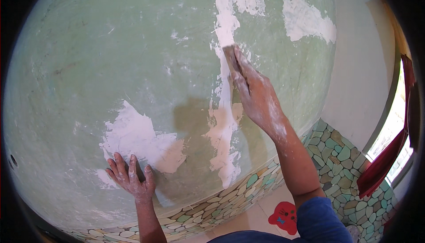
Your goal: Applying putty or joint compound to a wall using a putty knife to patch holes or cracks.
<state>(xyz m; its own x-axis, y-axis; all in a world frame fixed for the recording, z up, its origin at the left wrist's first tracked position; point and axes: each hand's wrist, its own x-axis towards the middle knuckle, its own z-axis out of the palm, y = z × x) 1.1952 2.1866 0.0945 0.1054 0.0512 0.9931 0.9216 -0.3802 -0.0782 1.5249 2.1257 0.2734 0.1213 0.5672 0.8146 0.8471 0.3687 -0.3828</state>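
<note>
My right hand (248, 88), dusted with white, is closed on a flat brownish tool (230, 59), possibly a scraper or block, held against a vertical white filler strip (223, 21) on the pale green wall (88, 43). Its far side is hidden by my fingers. My left hand (129, 176) rests on the wall with fingers spread, at the lower edge of a large white patch (137, 132). Another white patch (305, 17) lies at the upper right.
A band of pebble-pattern tiles (336, 163) runs below and to the right. A red animal-face mat (283, 218) lies on the light floor (248, 221). At the right are a pale side wall (354, 74) and a bright window (396, 110) with a dark red curtain (372, 176).
</note>
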